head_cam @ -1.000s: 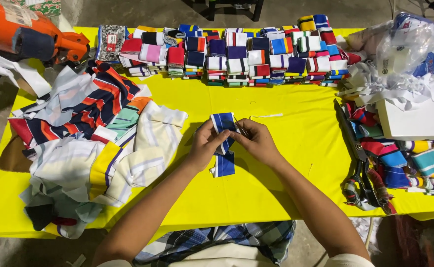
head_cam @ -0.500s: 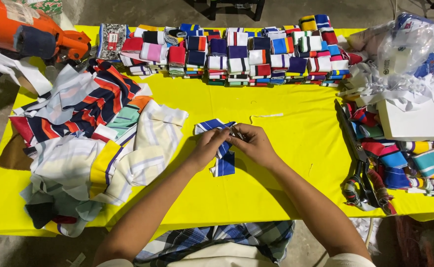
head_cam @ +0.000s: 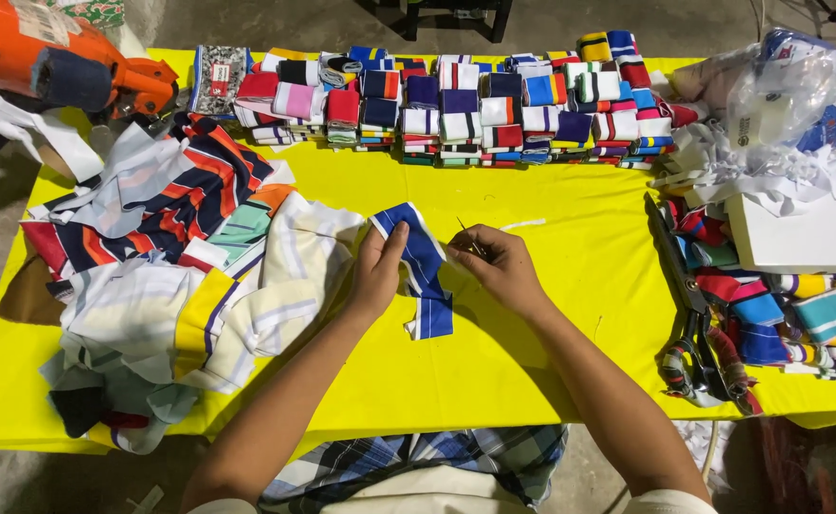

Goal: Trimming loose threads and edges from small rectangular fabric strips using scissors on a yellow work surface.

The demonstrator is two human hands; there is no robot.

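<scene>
Head view: blue strip w/ white stripes sits between both hands, mid-table, upper end lifted and curled, lower end lying flat on the yellow table just below the hands. Looks like ribbed knit trim, royal blue, thin white lines near the bottom edge, folded over itself at the top. Left hand pinches the strip's left edge, thumb on top, prob. to keep it taut and raised off the table. Right hand is closed round a thin pointed tool, tip aimed at the strip's right edge; can't tell if it's a needle or a pick. Holding it up between the hands likely gives the tool access to the edge. Left of the left hand: loose pile of striped fabric. Beyond both hands, far edge: rows of folded trims in many colours. Right of the right hand: scissors, more folded trims, a white box, a plastic bag. Far left corner: orange power tool.
</scene>
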